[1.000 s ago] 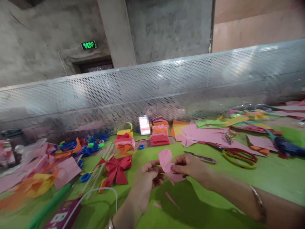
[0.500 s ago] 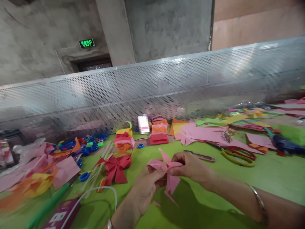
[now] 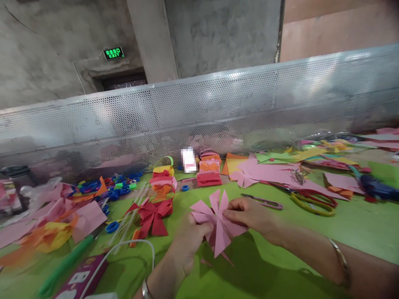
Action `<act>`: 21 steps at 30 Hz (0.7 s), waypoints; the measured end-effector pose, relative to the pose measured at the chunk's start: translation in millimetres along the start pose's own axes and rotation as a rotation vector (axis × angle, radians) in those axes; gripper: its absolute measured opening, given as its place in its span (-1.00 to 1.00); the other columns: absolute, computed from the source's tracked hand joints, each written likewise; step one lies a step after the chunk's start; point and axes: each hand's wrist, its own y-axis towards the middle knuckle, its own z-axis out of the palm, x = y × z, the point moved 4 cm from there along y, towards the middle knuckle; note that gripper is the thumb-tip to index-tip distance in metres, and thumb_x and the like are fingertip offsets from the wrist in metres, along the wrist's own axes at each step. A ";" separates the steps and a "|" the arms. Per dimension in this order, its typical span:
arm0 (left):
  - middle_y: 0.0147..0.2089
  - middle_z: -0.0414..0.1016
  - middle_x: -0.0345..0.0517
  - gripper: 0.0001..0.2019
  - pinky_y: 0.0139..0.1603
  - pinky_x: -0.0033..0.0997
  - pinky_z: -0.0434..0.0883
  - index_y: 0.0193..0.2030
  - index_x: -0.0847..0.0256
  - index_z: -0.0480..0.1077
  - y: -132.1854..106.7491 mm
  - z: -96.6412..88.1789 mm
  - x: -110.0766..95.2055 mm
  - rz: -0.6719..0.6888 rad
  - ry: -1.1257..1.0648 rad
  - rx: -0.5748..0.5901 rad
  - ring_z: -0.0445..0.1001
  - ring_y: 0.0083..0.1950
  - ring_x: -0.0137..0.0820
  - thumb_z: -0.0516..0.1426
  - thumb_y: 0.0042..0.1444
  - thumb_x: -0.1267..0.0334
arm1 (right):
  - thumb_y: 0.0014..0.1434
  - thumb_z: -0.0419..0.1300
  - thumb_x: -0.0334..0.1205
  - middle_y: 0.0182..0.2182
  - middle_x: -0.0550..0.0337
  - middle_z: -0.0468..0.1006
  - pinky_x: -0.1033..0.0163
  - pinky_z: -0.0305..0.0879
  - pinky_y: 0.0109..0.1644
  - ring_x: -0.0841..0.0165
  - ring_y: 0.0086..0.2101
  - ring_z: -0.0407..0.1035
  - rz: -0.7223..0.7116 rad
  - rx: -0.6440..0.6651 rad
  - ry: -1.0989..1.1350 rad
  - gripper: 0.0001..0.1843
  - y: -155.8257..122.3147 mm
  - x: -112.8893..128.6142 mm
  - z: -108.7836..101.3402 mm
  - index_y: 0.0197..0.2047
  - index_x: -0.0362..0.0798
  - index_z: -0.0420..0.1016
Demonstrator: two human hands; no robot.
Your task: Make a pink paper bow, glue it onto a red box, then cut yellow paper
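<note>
Both my hands hold a pink paper bow (image 3: pixel 216 222) just above the green table (image 3: pixel 280 249). Its folded loops fan out from the middle. My left hand (image 3: pixel 190 241) pinches the bow from below on the left. My right hand (image 3: pixel 246 214), a bangle on its wrist, pinches the centre from the right. A finished red bow (image 3: pixel 152 216) lies to the left of my hands.
Small snips (image 3: pixel 263 202) and red-and-yellow scissors (image 3: pixel 311 199) lie to the right. A blue glue gun (image 3: pixel 374 189) sits far right. Stacked bows (image 3: pixel 208 170), coloured rings (image 3: pixel 118 189), pink sheets (image 3: pixel 271 172) and a perforated metal screen (image 3: pixel 218 116) fill the back. A power strip (image 3: pixel 79 282) is near left.
The pink paper has gone from a bunched, pinched piece to a spread fan of loops. My hands have shifted slightly and turned it flat toward me.
</note>
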 end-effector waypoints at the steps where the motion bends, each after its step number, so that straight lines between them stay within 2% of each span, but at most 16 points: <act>1: -0.44 0.56 -0.13 -0.84 -0.26 -0.36 0.41 -0.38 0.25 0.50 0.2 0.8 -0.2 -0.006 -0.011 0.025 0.50 -0.34 -0.32 0.19 -0.19 0.41 | -0.05 0.22 -0.17 -0.63 0.36 0.20 0.35 -0.13 -0.51 0.53 -0.58 0.01 0.005 0.001 -0.001 -0.78 0.3 -1.4 0.1 -0.56 -0.11 0.31; 5: -0.38 0.58 -0.07 -0.77 -0.18 -0.32 0.40 -0.30 0.30 0.50 -0.9 2.3 -4.2 0.003 -0.029 0.048 0.52 -0.29 -0.29 0.22 -0.20 0.40 | -0.06 0.25 -0.19 -0.62 0.33 0.28 0.36 -0.06 -0.50 0.53 -0.58 0.07 0.038 0.017 -0.003 -0.82 -0.4 -4.1 0.6 -0.50 -0.14 0.40; 11: -0.43 0.57 -0.13 -0.76 -0.30 -0.44 0.38 -0.32 0.30 0.50 -5.6 4.6 -11.7 -0.027 0.067 0.087 0.50 -0.38 -0.37 0.17 -0.22 0.49 | -0.12 0.28 -0.32 -0.55 0.28 0.41 0.38 0.05 -0.49 0.51 -0.55 0.22 0.120 0.123 0.078 -0.84 -6.8 1.5 2.3 -0.40 -0.13 0.41; 14: -0.44 0.57 -0.14 -0.73 -0.35 -0.47 0.35 -0.30 0.30 0.50 -6.3 4.6 -11.6 -0.042 0.160 0.111 0.49 -0.37 -0.37 0.15 -0.23 0.52 | -0.14 0.27 -0.38 -0.56 0.28 0.43 0.39 0.04 -0.50 0.49 -0.54 0.23 0.118 0.137 0.046 -0.86 -9.6 4.7 1.6 -0.43 -0.13 0.42; 18: -0.43 0.56 -0.14 -0.78 -0.32 -0.44 0.36 -0.36 0.30 0.48 -3.9 0.4 -8.4 -0.039 0.188 0.067 0.49 -0.35 -0.35 0.16 -0.24 0.53 | -0.09 0.24 -0.28 -0.59 0.32 0.40 0.38 -0.01 -0.53 0.50 -0.57 0.19 0.056 0.102 -0.050 -0.89 -8.6 6.7 -1.7 -0.50 -0.10 0.38; 21: -0.43 0.55 -0.12 -0.80 -0.24 -0.37 0.41 -0.35 0.30 0.46 0.0 -5.6 -6.8 -0.084 0.007 0.045 0.50 -0.35 -0.34 0.21 -0.21 0.51 | 0.06 0.13 -0.14 -0.60 0.29 0.40 0.38 -0.01 -0.55 0.51 -0.61 0.18 0.036 0.050 -0.094 -0.79 -3.5 6.1 -6.8 -0.50 -0.09 0.32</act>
